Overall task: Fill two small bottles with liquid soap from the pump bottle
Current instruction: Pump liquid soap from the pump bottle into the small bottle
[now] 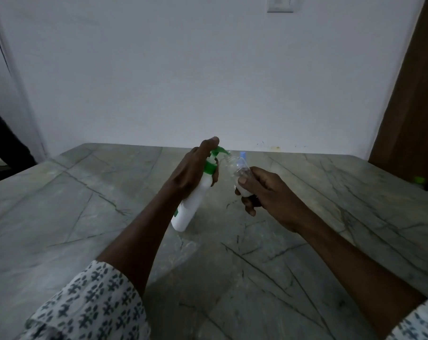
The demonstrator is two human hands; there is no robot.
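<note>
Two bare hands meet over a grey-green veined stone table (306,241). The left hand (190,170) grips a tall white plastic pump bottle (195,200) just below its green collar, fingers and thumb curled round the neck. The forefinger (211,142) is lifted above the green pump head (217,151) and does not press it. The pump bottle leans with its top towards the right; its base is down by the tabletop, but whether it touches the stone I cannot tell.

The right hand (264,190) holds a small clear plastic bottle (235,168) by its lower half, thumb on top and fingers wrapped beneath. This bottle tilts so that its open mouth sits right at the pump's spout. White soap shows in its bottom part, beside the thumb.

A pale blue cap (242,154) shows just behind the small bottle; what it belongs to is hidden. White sleeves with a dark printed pattern (90,305) cover both arms near the elbows. A plain white wall (208,69) stands behind the table, with a brown wooden panel (411,94) at the right.
</note>
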